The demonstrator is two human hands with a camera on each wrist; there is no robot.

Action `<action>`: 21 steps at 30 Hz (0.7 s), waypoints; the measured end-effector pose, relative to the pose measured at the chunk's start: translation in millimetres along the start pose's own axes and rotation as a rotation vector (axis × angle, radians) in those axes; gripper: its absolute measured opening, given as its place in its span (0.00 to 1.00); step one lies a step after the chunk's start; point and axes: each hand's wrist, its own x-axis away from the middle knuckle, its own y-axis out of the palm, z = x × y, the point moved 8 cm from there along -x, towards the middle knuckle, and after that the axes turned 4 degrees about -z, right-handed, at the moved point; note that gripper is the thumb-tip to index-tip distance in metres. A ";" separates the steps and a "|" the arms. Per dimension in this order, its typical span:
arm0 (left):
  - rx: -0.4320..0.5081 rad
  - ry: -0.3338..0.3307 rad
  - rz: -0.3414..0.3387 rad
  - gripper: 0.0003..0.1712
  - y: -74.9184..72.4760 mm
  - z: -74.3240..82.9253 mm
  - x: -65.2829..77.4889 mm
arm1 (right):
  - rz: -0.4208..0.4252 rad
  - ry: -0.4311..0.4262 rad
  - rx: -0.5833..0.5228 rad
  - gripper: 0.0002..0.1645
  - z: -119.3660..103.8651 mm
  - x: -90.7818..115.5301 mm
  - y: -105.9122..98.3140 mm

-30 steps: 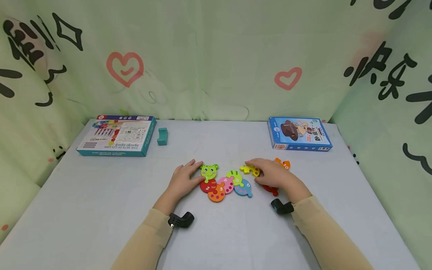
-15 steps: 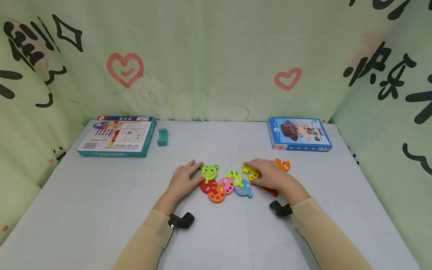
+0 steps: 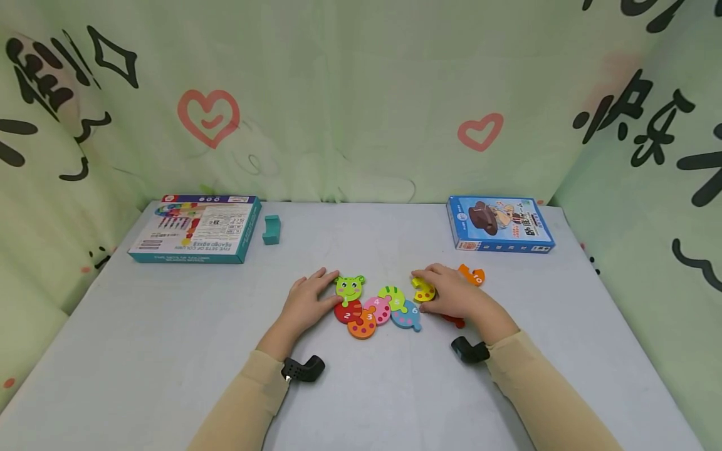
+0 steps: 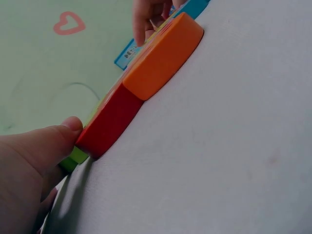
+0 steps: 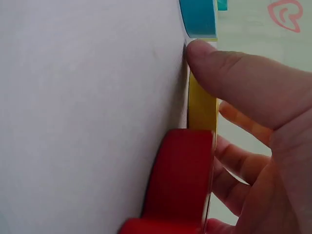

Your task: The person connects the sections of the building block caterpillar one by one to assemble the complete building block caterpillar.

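Note:
A caterpillar puzzle lies on the table, its joined pieces running from the green smiling head piece point(image 3: 349, 287) through red point(image 3: 347, 311), orange point(image 3: 362, 325), pink point(image 3: 378, 309) and light green point(image 3: 392, 297) to the blue piece point(image 3: 406, 316). My left hand point(image 3: 307, 302) holds the head end, thumb at the green and red edges and index finger at the head's top. To the right of the blue piece, my right hand point(image 3: 451, 291) pinches a yellow puzzle piece point(image 3: 423, 290) between thumb and fingers. Under that hand, a red piece point(image 5: 183, 175) is partly hidden.
An orange piece point(image 3: 472, 275) lies just beyond my right hand. At the back left are a flat teal-edged box point(image 3: 194, 228) and a small teal block point(image 3: 272, 229). A blue box point(image 3: 501, 223) sits at the back right, before a green curtain point(image 3: 338, 94).
My right hand has turned the yellow piece, shifting it left and then slightly back right. The left hand and the joined pieces stay in place.

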 end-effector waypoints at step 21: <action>-0.002 -0.017 -0.008 0.32 1.4 0.0 -0.1 | 0.134 0.041 -0.222 0.33 -22.5 52.1 15.2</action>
